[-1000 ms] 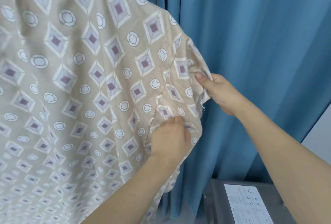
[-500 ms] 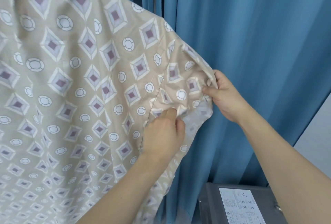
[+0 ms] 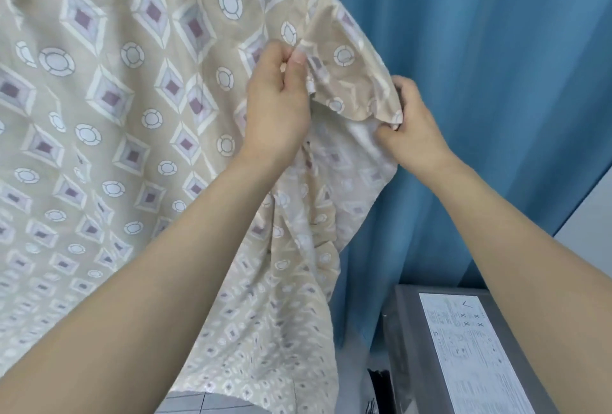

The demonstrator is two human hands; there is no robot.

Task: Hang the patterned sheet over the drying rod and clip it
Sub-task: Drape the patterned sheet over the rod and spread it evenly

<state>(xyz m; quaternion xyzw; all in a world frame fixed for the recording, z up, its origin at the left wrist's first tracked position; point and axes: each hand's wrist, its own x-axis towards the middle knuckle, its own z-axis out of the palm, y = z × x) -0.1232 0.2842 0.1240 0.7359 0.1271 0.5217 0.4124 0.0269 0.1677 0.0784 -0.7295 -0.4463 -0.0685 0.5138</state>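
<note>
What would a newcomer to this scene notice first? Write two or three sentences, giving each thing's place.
The beige patterned sheet, printed with diamonds and circles, fills the left and centre. Both hands work its right edge: the left hand pinches a fold, and the right hand grips the bunched corner. Behind hangs a blue curtain; a grey box with a printed label sits lower right.

Sheet (image 3: 132, 115) left, before curtain (image 3: 496, 82) (box (image 3: 414, 347) lower right)
</note>
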